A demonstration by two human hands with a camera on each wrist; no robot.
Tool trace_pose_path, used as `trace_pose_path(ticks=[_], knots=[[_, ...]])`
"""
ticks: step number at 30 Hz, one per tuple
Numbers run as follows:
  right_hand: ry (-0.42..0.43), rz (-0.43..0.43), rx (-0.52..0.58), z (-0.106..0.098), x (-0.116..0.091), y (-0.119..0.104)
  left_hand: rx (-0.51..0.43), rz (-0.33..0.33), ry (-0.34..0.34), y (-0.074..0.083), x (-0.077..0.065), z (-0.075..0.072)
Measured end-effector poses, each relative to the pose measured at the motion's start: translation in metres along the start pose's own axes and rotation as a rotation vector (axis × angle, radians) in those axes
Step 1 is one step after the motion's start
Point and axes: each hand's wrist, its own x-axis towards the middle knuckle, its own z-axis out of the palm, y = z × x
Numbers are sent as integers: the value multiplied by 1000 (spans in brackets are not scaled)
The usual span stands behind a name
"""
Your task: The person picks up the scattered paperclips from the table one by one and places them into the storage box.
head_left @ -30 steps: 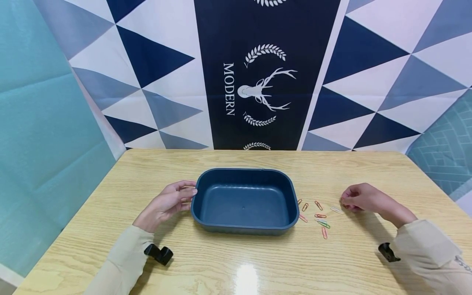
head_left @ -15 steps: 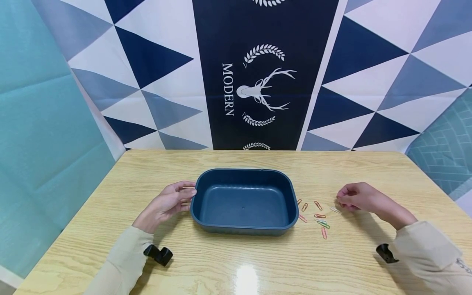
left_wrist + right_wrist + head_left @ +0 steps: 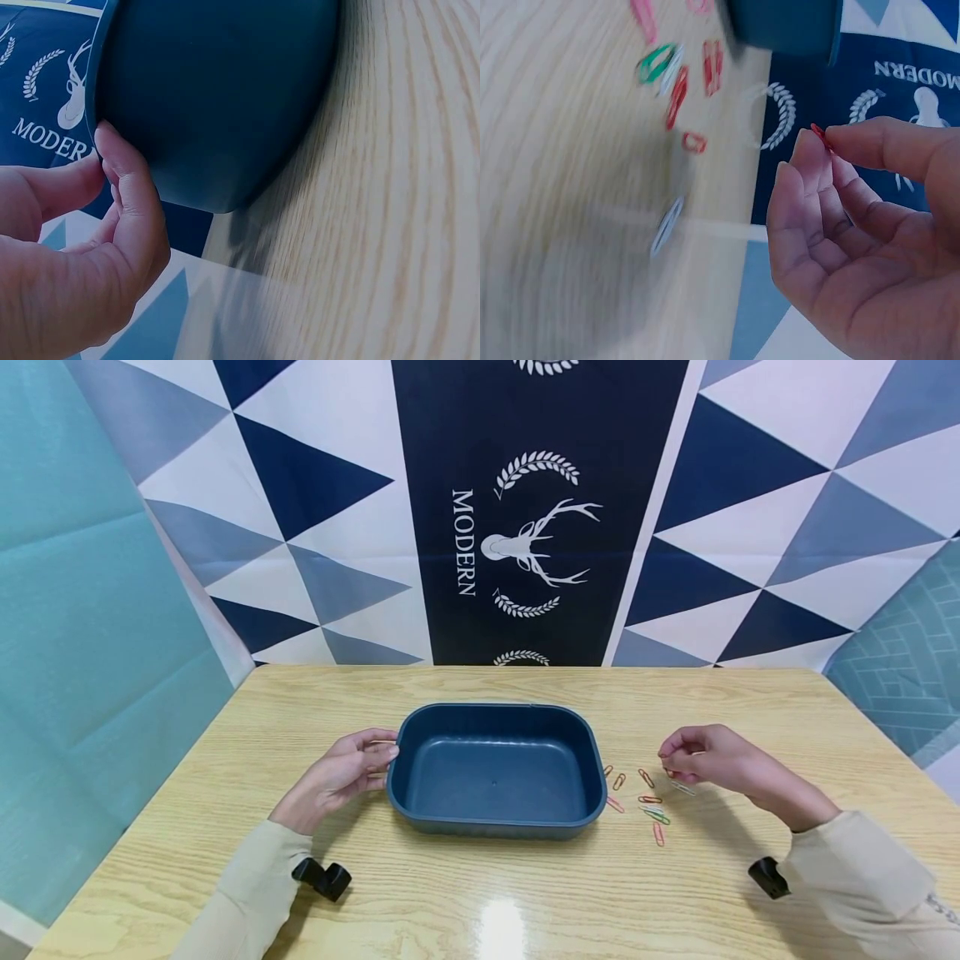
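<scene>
My left hand [image 3: 341,772] holds the left end of a dark blue plastic basin [image 3: 495,727], its fingertips at the rim, as the left wrist view also shows. The basin stands upright on the wooden table with a bare floor inside. To its right, my right hand [image 3: 712,762] pinches a small red paper clip [image 3: 820,135] between thumb and index finger, lifted above the table. Under and beside that hand lie loose paper clips: a white one [image 3: 683,788], a green one [image 3: 660,817], a pink one [image 3: 658,835] and several red or orange ones [image 3: 649,799].
The light wooden table [image 3: 420,893] ends at a patterned cloth backdrop [image 3: 540,568] behind the basin. A teal cloth [image 3: 112,610] hangs at the left. Black wrist mounts [image 3: 768,877] sit below both sleeves.
My right hand has risen and moved left toward the basin, with the red paper clip between its fingertips. The left hand and the basin stay in place.
</scene>
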Motion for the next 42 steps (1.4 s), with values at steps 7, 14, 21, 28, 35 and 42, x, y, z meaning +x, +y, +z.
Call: trace_pose_path(ticks=[7, 14, 21, 28, 35, 42], knots=[[11, -35, 21, 7, -1, -14, 3, 3, -6, -1, 0, -1], [27, -70, 45, 14, 0, -28, 0, 4, -10, -1, -1, -1], [36, -106, 63, 20, 2, -39, 4, 1, -3, -1, -1, -1], [32, -129, 66, 26, 7, -47, 9, 0, -6, -1, -1, 0], [33, -132, 71, 31, 10, -57, 9, -4, -1, 0, 0, 0], [23, -134, 79, 35, 13, -63, 18, -11, 11, 0, -1, 0]])
